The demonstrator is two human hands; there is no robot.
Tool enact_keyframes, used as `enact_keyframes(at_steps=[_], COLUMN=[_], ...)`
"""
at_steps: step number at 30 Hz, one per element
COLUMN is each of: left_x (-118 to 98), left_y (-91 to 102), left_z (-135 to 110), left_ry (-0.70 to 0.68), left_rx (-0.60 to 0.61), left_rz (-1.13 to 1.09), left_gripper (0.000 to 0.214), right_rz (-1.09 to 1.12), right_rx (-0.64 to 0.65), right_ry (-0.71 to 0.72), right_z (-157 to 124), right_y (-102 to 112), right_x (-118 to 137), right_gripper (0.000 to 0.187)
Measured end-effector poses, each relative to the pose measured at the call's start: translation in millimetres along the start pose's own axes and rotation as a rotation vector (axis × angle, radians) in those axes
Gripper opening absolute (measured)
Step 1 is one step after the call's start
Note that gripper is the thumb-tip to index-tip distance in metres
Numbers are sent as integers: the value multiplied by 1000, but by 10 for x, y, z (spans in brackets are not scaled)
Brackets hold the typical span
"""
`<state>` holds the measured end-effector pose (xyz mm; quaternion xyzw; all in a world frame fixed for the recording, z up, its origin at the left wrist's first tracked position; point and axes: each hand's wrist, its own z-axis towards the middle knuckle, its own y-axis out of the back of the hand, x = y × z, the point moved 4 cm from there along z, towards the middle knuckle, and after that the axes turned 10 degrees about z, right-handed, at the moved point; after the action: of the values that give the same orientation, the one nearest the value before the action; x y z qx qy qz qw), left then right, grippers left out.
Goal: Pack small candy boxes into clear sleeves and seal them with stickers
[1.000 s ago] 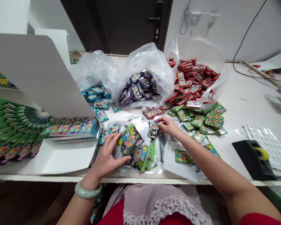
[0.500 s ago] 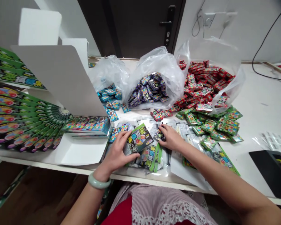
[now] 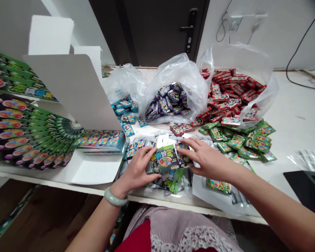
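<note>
My left hand (image 3: pixel 138 169) is closed on the left side of a black-and-green printed packet (image 3: pixel 165 160), thumb below and fingers above. Right beside it, my right hand (image 3: pixel 206 157) has its fingers and thumb around a small purple packet (image 3: pixel 184 157), which is partly covered by the fingers. The purple packet lies against the right edge of the green one. Under both hands is a pile of flat packets, among them another black-and-green packet (image 3: pixel 170 182). Small blue packets (image 3: pixel 130 149) lie just beyond my left hand.
An open white box (image 3: pixel 94 171) with a raised lid stands left, near fanned green cards (image 3: pixel 39 133). Behind are plastic bags of blue packets (image 3: pixel 124 105), purple packets (image 3: pixel 168 101) and red packets (image 3: pixel 233 91). Green packets (image 3: pixel 252 140) are heaped right, near a black holder (image 3: pixel 304 189).
My right hand has shifted slightly right with the purple packet, which now shows beside the green one. The left hand has moved a little right, and its packet is turned more level.
</note>
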<state>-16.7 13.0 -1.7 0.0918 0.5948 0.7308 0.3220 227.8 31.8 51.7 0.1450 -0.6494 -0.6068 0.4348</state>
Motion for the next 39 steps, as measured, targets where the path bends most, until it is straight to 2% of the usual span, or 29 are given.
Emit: enact_keyframes(at_steps=[5,8,11,15,19,21,25,30,35,39], left_x=[-51,-98,-100,-78,-29,16,108,137,135,51], left_y=[-56,-94,-96,-74,-44,-24,-6,-19,-54,-86], left_z=[-59,-59,-36,-34,-68,-91,-150,-205,-205,-178], left_ry=[-53,-46,27,92,151,171,204,209,195,159], left_rx=[90,114,58,-16,-58,-80,-80,-111,-124,-128], left_rz=[-101,-164,-168,-150,-175,-155,-134,-83,-20,-24], left_gripper=[96,97,95,90,92,94,98,99,98,98], right_rz=[123,234,335,333,361,339,290,271,505,681], right_rx=[114,147,52,-90,-229,-235,-126,-245,-254,-288], right_ry=[68,23,-72,-112,-125,-99,-61,-218,-356,-420], right_z=[-33,-18,-1,14,74,145,335,530,597,563], right_y=[-10,-17,-30,-109,-202,-252,-336,-302,-421,-559], right_x=[3,-30,-58,-21,-53,-79,-59,48,72,49], right_gripper=[61,74,83,54,47,45,42,36,38,46])
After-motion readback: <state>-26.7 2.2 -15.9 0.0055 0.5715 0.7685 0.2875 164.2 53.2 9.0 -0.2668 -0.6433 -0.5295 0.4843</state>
